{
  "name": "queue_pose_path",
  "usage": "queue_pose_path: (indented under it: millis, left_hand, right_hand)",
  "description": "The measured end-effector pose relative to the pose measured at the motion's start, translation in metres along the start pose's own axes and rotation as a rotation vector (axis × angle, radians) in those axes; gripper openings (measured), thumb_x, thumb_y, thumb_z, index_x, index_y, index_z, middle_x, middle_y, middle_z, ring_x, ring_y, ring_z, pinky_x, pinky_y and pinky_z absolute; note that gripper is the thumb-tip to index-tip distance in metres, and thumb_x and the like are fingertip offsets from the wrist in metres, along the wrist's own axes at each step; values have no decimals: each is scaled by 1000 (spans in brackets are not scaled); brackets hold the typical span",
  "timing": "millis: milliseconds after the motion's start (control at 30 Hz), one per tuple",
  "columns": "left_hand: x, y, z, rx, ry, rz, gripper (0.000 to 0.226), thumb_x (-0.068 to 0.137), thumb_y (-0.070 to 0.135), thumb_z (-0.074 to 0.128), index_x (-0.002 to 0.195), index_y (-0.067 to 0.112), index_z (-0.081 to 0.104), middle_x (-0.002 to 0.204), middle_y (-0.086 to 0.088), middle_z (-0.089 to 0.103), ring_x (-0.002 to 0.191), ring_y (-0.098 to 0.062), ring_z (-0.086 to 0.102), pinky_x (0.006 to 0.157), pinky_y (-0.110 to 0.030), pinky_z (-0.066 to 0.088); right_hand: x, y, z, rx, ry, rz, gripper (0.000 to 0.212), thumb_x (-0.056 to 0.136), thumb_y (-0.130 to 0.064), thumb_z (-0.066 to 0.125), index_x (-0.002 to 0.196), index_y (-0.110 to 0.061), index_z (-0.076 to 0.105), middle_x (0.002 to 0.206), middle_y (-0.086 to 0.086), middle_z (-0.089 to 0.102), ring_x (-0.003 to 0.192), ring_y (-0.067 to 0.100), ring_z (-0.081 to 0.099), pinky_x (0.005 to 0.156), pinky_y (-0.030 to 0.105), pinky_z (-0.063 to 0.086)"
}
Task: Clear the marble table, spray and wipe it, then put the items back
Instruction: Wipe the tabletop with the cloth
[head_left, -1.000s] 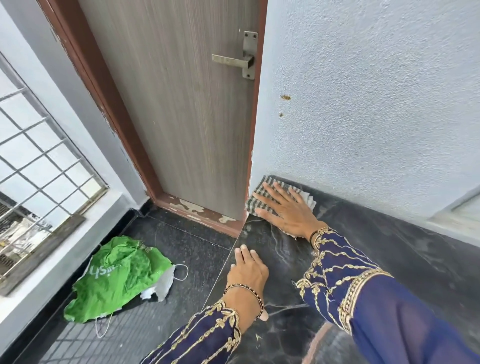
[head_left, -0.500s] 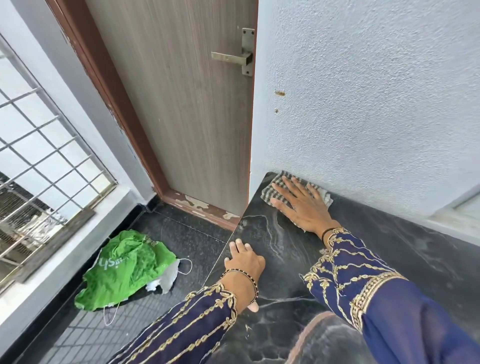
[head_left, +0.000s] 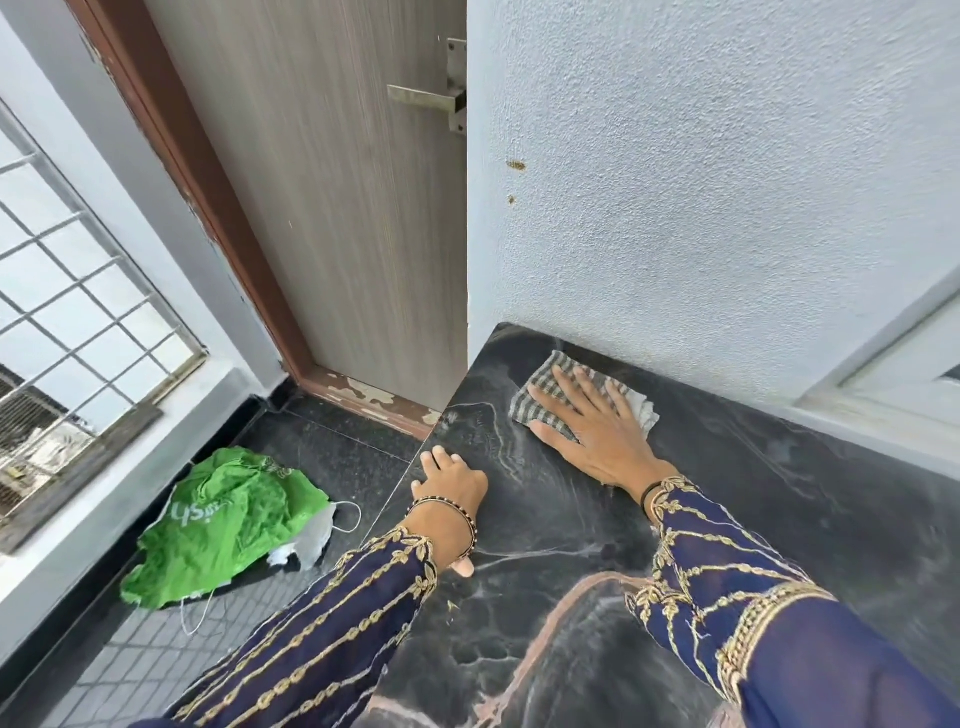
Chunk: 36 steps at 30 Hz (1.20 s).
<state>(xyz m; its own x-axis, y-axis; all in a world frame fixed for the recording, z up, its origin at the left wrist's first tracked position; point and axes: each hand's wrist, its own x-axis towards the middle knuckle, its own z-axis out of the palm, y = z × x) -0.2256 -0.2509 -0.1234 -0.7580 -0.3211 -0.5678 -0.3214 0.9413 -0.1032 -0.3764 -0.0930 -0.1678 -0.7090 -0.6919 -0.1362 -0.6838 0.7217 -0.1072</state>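
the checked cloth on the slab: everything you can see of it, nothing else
The cloth is a thin woven rag, grey-green and off-white stripes forming a check, with a plain pale part bunched at its right end. It lies flat and rumpled on the dark veined marble table, in the far left corner just short of the white textured wall. The right hand presses down on it, palm flat and fingers spread, hiding its middle. Nothing else touches it.

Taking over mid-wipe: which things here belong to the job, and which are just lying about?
In the job: striped cloth under the flat right hand; marble table; left hand resting at its edge.
Lying about: green bag and face mask on the floor.
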Motion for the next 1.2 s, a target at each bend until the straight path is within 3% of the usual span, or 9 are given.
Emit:
queue_pose_path:
  millis: [67, 200, 367, 600, 733, 833, 933, 1033, 1200]
  left_hand:
    - [-15, -2, -2, 19, 7, -10, 111, 57, 31, 88, 141, -4, 24, 149, -26, 19, 142, -41, 15, 103, -49, 41]
    - [-48, -14, 18, -89, 258, 24, 81, 65, 39, 83, 127, 9, 42, 129, -5, 46, 125, -23, 45, 93, -39, 45]
    - [-119, -25, 71, -306, 401, 116, 38, 91, 37, 49, 123, 17, 45, 129, 0, 53, 121, -22, 49, 96, -38, 39]
    - [-204, -52, 129, -376, 486, 108, 41, 84, 38, 31, 110, 22, 58, 110, 3, 64, 104, -21, 59, 83, -37, 46]
    - [-238, -55, 144, -344, 513, 66, 30, 90, 32, 42, 116, 23, 54, 120, 5, 62, 112, -18, 56, 84, -35, 43]
    - [-252, -55, 154, -358, 493, 69, 32, 85, 36, 41, 109, 20, 54, 115, 3, 63, 110, -20, 55, 85, -37, 44]
    - [-258, -49, 159, -374, 469, 93, 42, 83, 42, 32, 110, 20, 54, 113, 3, 62, 109, -19, 54, 81, -36, 47]
    - [-259, -39, 157, -346, 461, 109, 32, 90, 36, 44, 113, 16, 52, 115, 1, 60, 111, -20, 52, 87, -36, 43]
    - [-255, -14, 152, -369, 436, 159, 32, 90, 34, 45, 116, 18, 52, 118, 3, 60, 114, -19, 49, 93, -35, 39]
  right_hand:
    - [-18, -16, 6, 3, 23, -10, 60, 97, -72, 10, 154, -58, -3, 168, -15, -13, 157, 14, -12, 126, 45, -9]
    - [-65, -58, 15, 30, 47, -47, 56, 101, -67, 16, 154, -59, 1, 168, -15, -11, 157, 14, -13, 123, 43, -14]
    - [-134, -113, 37, -21, 97, -133, 56, 102, -68, 16, 156, -56, 8, 170, -10, 3, 158, 19, 1, 124, 45, -7]
    - [-237, -188, 62, 22, 130, -244, 51, 104, -66, 23, 151, -51, 35, 170, -6, 17, 158, 20, 12, 124, 50, 9]
    - [-283, -215, 72, 42, 104, -310, 52, 104, -65, 22, 141, -45, 53, 169, -8, 19, 158, 18, 8, 124, 53, 11]
    - [-313, -222, 78, 46, 54, -362, 51, 105, -65, 21, 145, -46, 47, 170, -8, 11, 158, 17, -2, 125, 54, 9]
    - [-337, -216, 78, 24, 36, -415, 48, 106, -62, 23, 153, -54, 26, 171, -8, 3, 158, 18, -4, 125, 53, 7]
    - [-358, -201, 77, 9, 29, -427, 52, 107, -60, 22, 157, -53, 10, 171, -8, 2, 158, 19, -4, 124, 53, 8]
    - [-368, -166, 73, 37, 10, -388, 52, 107, -60, 25, 156, -53, 12, 171, -12, 4, 158, 15, -3, 124, 50, 9]
